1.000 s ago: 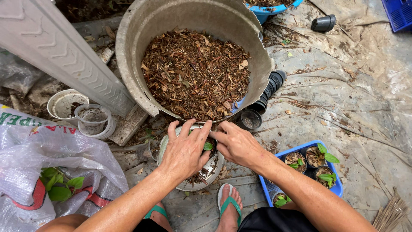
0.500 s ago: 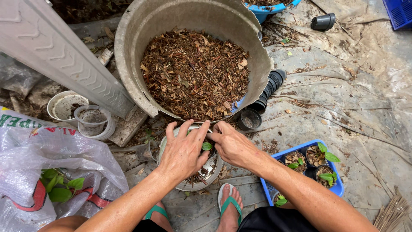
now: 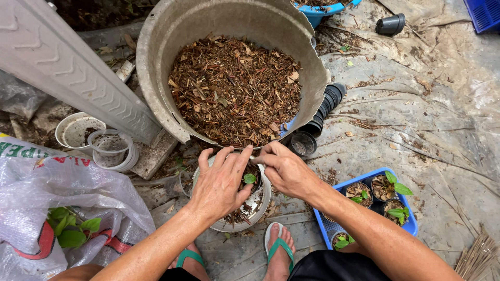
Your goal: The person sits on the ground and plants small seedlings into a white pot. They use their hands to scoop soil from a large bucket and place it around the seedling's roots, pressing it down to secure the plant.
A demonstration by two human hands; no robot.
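Small pot point(image 3: 256, 204) largely under hands

Two bare forearms reach forward from the lower frame, converging at centre. The left hand point(image 3: 221, 182) spreads palm-down, fingers curled; the right hand point(image 3: 286, 169) angles inward, its fingertips pinched together beside it.

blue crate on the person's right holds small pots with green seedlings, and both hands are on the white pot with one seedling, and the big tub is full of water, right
Not quite. The head view shows the big tub filled with dry brown bark chips and mulch, not water. The rest holds: the blue crate on the person's right holds small pots with green seedlings, and the left hand and right hand are on the white pot with one seedling.
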